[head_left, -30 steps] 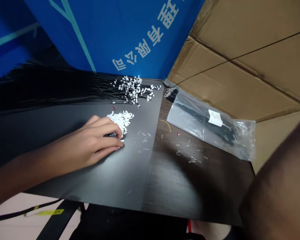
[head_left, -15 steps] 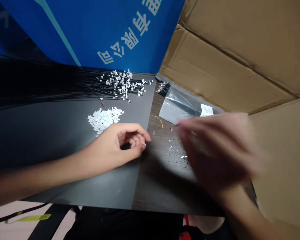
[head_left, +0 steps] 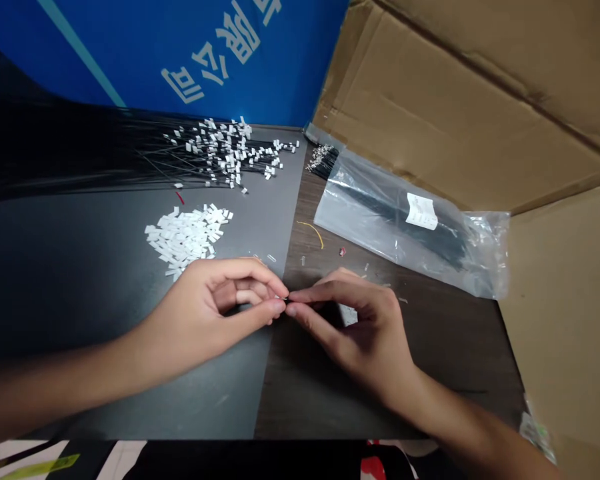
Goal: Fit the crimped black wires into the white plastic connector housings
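My left hand (head_left: pixel 215 307) and my right hand (head_left: pixel 360 327) meet at the fingertips over the seam of the dark sheet. Both pinch a thin black wire end (head_left: pixel 286 300), mostly hidden by the fingers. Up and left of my left hand lies a heap of small white connector housings (head_left: pixel 187 235). Farther back, a fan of long black wires (head_left: pixel 180 155) carries more white housings (head_left: pixel 225 152) on their ends. A clear plastic bag of black wires (head_left: pixel 400 223) lies beyond my right hand.
A dark grey sheet (head_left: pixel 205 393) overlaps a brown wood-grain tabletop (head_left: pixel 320 393), which holds a yellow wire (head_left: pixel 311 233) and small scraps. A blue printed board (head_left: pixel 180 53) and cardboard sheets (head_left: pixel 455 87) stand behind and to the right.
My right hand, blurred in motion earlier, has come down and now pinches beside my left hand. My left fingers have closed, and the view has shifted slightly.
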`<state>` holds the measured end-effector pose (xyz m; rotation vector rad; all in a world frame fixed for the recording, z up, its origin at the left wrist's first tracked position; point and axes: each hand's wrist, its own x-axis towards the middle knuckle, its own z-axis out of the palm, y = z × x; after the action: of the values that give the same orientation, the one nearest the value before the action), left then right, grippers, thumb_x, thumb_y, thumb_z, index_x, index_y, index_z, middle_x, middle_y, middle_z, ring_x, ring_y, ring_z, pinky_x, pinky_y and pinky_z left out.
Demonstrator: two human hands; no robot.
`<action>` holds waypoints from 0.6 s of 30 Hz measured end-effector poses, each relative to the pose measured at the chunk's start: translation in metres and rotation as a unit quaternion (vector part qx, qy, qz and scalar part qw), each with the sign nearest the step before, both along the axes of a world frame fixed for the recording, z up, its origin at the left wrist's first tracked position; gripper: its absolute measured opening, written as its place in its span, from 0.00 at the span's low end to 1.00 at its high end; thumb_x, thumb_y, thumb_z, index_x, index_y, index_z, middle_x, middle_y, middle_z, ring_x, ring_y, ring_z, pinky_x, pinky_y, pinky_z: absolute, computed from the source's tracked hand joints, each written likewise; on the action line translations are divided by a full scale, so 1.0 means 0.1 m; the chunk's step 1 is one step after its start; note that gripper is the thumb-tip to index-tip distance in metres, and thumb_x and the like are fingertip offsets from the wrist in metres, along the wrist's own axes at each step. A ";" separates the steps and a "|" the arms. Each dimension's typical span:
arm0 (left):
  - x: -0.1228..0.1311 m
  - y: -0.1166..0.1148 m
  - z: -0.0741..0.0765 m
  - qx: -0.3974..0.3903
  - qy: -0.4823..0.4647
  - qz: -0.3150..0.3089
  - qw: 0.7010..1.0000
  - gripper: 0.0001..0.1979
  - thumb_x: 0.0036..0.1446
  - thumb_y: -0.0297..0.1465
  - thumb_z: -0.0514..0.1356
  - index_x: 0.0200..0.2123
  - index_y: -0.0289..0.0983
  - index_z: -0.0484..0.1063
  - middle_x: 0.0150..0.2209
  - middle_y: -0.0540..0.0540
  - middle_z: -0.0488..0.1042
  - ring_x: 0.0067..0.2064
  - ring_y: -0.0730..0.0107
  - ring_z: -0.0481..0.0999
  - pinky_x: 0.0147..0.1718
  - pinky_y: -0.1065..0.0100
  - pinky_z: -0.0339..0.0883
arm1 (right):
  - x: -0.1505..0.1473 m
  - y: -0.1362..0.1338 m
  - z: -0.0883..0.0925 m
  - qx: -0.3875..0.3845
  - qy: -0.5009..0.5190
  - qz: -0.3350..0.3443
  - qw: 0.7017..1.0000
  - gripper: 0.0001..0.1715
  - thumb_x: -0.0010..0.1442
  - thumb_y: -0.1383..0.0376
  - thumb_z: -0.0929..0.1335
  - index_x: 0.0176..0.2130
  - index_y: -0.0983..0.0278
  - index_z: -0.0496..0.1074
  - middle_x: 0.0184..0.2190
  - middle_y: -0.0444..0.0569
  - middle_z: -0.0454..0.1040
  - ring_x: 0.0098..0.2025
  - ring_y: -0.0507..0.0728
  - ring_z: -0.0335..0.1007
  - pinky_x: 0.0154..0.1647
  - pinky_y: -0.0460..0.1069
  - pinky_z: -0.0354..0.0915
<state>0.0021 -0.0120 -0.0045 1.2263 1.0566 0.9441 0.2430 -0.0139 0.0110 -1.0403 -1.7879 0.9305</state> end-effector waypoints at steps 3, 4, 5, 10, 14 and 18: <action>-0.01 0.00 0.00 -0.001 0.007 -0.011 1.000 0.02 0.59 0.31 0.81 0.36 0.43 0.93 0.35 0.46 0.91 0.36 0.66 0.92 0.39 0.76 0.86 | -0.01 0.02 0.01 -0.058 0.021 0.015 0.998 0.08 0.68 0.69 0.86 0.41 0.54 0.95 0.34 0.46 0.93 0.33 0.58 0.87 0.38 0.53 0.79; -0.01 0.00 -0.01 0.000 0.005 -0.011 1.000 0.03 0.59 0.31 0.81 0.36 0.43 0.93 0.35 0.46 0.91 0.36 0.65 0.92 0.39 0.75 0.87 | -0.01 0.03 0.01 -0.081 0.030 0.022 0.996 0.07 0.68 0.68 0.87 0.40 0.54 0.95 0.34 0.46 0.93 0.33 0.58 0.87 0.38 0.53 0.79; -0.01 -0.01 -0.01 0.005 0.000 -0.010 1.000 0.03 0.59 0.31 0.81 0.36 0.43 0.93 0.35 0.46 0.91 0.36 0.64 0.92 0.38 0.74 0.87 | -0.01 0.03 0.02 -0.098 0.036 0.028 0.994 0.06 0.68 0.66 0.88 0.40 0.54 0.95 0.34 0.46 0.93 0.33 0.58 0.88 0.37 0.53 0.79; -0.01 -0.04 -0.04 0.013 -0.001 -0.012 1.000 0.03 0.61 0.31 0.81 0.38 0.45 0.94 0.37 0.46 0.92 0.36 0.63 0.93 0.39 0.73 0.88 | 0.01 0.04 0.02 -0.074 0.010 0.028 0.997 0.04 0.71 0.65 0.87 0.40 0.56 0.95 0.33 0.46 0.92 0.33 0.58 0.86 0.40 0.54 0.79; -0.05 -0.04 -0.03 0.008 0.013 -0.023 1.000 0.03 0.63 0.32 0.82 0.39 0.45 0.95 0.37 0.47 0.92 0.37 0.65 0.92 0.39 0.75 0.87 | 0.00 0.02 0.03 -0.049 -0.004 0.030 0.998 0.07 0.71 0.69 0.84 0.41 0.56 0.94 0.34 0.46 0.92 0.35 0.59 0.86 0.42 0.55 0.79; -0.07 -0.02 -0.01 -0.002 -0.016 -0.034 0.999 0.01 0.65 0.33 0.82 0.39 0.46 0.96 0.35 0.47 0.91 0.35 0.68 0.92 0.38 0.79 0.85 | -0.04 -0.01 0.08 -0.088 0.024 0.019 0.996 0.08 0.71 0.69 0.83 0.40 0.56 0.93 0.36 0.45 0.93 0.37 0.58 0.87 0.45 0.54 0.80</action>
<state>-0.0052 -0.0138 -0.0052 1.2325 0.9848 0.9068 0.2394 -0.0150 0.0193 -1.0875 -1.7146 1.1437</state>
